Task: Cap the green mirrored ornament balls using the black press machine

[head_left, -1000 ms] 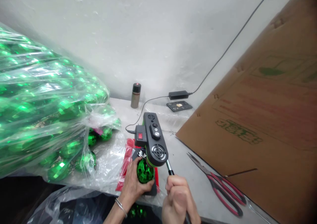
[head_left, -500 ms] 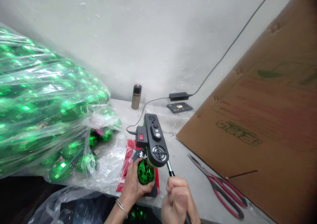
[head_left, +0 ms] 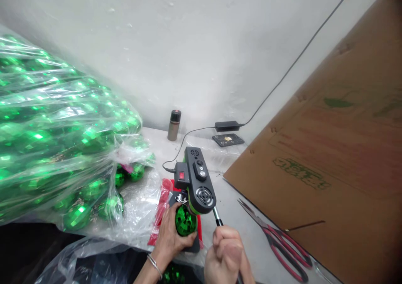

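Observation:
My left hand is wrapped round a green mirrored ball, holding it under the head of a small black machine with a red switch. The ball's silver cap sits right by the machine's head. My right hand is closed in a fist on the machine's metal lever, just right of the ball. A red sheet lies beneath the machine and my left hand.
A big clear plastic bag full of green mirrored balls fills the left. Red-handled scissors lie to the right, beside a leaning cardboard sheet. A spray can, a power adapter and a small black device stand by the wall.
Both hands keep their grips. The view has shifted slightly; the ball and machine look unmoved.

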### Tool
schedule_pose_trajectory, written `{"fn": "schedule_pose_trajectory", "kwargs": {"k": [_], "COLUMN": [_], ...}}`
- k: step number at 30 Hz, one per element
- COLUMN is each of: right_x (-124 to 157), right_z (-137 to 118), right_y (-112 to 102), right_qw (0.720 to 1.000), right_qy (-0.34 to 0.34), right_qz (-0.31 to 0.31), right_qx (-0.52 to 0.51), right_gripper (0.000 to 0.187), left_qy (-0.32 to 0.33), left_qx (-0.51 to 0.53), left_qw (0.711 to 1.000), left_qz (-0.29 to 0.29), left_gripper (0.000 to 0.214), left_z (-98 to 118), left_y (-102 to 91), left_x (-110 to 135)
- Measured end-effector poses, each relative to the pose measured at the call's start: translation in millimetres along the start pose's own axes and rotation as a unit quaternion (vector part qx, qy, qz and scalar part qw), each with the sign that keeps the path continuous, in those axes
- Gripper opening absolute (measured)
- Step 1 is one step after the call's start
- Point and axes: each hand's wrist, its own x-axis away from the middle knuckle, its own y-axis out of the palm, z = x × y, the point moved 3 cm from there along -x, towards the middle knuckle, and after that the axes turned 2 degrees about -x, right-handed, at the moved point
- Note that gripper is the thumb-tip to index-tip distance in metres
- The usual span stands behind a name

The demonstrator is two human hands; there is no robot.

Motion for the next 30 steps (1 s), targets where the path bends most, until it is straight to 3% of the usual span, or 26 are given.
{"fn": "schedule_pose_trajectory", "kwargs": {"k": [9,13,17,20,21,24,27,30], "right_x": [28,33,12,-18,-27,-45,-47,-42], "right_z": [24,34,18,-2,-9,-20,-19,-14], "right_y": [-12,-18,-16,-7,-2,4,2,-2], "right_qw": [0.999,0.994,0.994,0.997,0.993,0.991,0.991,0.989], "right_qy": [-0.044,-0.079,-0.075,0.013,0.035,0.058,0.056,0.049], "right_qz": [-0.025,-0.072,-0.081,-0.077,-0.107,-0.121,-0.120,-0.136], "right_qx": [0.008,0.010,0.008,0.017,0.019,0.014,0.022,0.039], "right_gripper": [0.048,0.045,0.045,0.044,0.044,0.047,0.047,0.045], "left_qy": [0.003,0.000,-0.005,-0.022,-0.027,-0.039,-0.037,0.029], "left_qx": [0.014,0.017,0.019,0.018,0.019,0.031,0.029,-0.019], "left_qw": [1.000,1.000,1.000,1.000,0.999,0.999,0.999,0.995], "left_qz": [0.002,0.006,-0.005,-0.013,-0.014,-0.015,0.012,0.089], "left_gripper": [0.081,0.080,0.079,0.084,0.086,0.086,0.089,0.085], "left_z": [2,2,4,6,6,5,-4,-20], "left_y": [-0.1,0.3,-1.5,-4.2,-5.4,-8.7,-10.3,-9.1], "left_x": [-1,-1,-1,-4,-5,-3,21,71]}}
